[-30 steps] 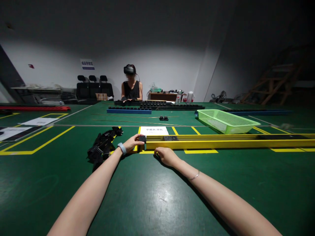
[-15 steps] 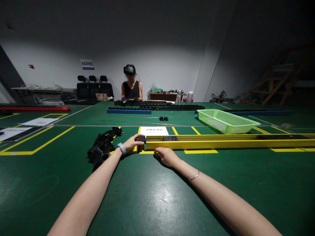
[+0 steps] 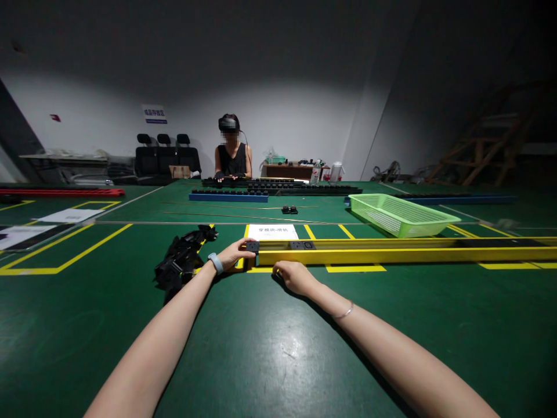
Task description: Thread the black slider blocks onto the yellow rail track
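Note:
My left hand point(image 3: 232, 254) pinches a black socket module point(image 3: 252, 247) at the left end of a long yellow channel rail point(image 3: 369, 255). Inside the rail, a little to the right, sits another black socket module point(image 3: 301, 245). Just in front of the rail's near side, my right hand point(image 3: 293, 276) rests on the table with its fingers curled in; what they hold, if anything, is hidden. A pile of black parts point(image 3: 183, 258) lies to the left of my left wrist.
Behind the rail stand a light green basket point(image 3: 404, 216) and a white paper label point(image 3: 273, 232). Thin rods, two small black parts point(image 3: 289, 209) and a blue rail point(image 3: 228, 198) lie farther back. A person point(image 3: 234, 154) works across the green table point(image 3: 261, 348).
The socket module in my left hand has shifted very slightly to the right, against the rail's end. My right hand has barely moved.

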Motion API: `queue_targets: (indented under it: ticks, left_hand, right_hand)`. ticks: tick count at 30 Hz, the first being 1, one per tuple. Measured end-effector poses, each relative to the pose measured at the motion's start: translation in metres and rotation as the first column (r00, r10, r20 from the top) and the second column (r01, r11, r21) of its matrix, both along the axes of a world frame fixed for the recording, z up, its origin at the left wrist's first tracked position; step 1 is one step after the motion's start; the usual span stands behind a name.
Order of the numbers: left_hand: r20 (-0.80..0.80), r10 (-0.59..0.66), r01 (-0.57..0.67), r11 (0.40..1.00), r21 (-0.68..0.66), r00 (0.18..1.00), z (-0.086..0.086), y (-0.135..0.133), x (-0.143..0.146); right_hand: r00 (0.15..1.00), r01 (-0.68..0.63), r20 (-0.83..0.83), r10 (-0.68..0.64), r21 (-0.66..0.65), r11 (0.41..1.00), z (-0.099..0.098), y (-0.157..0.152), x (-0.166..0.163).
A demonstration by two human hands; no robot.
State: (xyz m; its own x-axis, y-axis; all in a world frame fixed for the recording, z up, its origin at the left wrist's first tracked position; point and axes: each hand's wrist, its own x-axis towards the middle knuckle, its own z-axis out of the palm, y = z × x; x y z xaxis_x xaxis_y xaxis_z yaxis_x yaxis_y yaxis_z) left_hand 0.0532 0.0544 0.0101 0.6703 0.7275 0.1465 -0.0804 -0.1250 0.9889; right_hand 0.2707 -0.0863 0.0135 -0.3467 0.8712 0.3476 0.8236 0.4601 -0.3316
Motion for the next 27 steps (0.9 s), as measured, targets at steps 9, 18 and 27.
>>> queue_targets:
  ticks: [9, 18, 27]
  left_hand:
    - [-0.005, 0.005, -0.005, 1.0, -0.002, 1.0, 0.0013, -0.0006, 0.0002]
    - [-0.008, 0.0, -0.001, 1.0, -0.003, 1.0, 0.0006, 0.0006, 0.0001]
    - [0.045, -0.013, 0.017, 0.994, -0.106, 0.999, 0.0038, -0.0017, -0.0019]
  right_hand:
    - [1.0, 0.003, -0.001, -0.003, -0.007, 1.0, -0.0004, 0.0002, 0.0002]
    - [1.0, -0.002, -0.001, 0.002, -0.014, 1.0, -0.0017, 0.0014, 0.0012]
    - [1.0, 0.002, 0.0, -0.002, -0.01, 1.0, -0.0026, 0.0017, 0.0008]
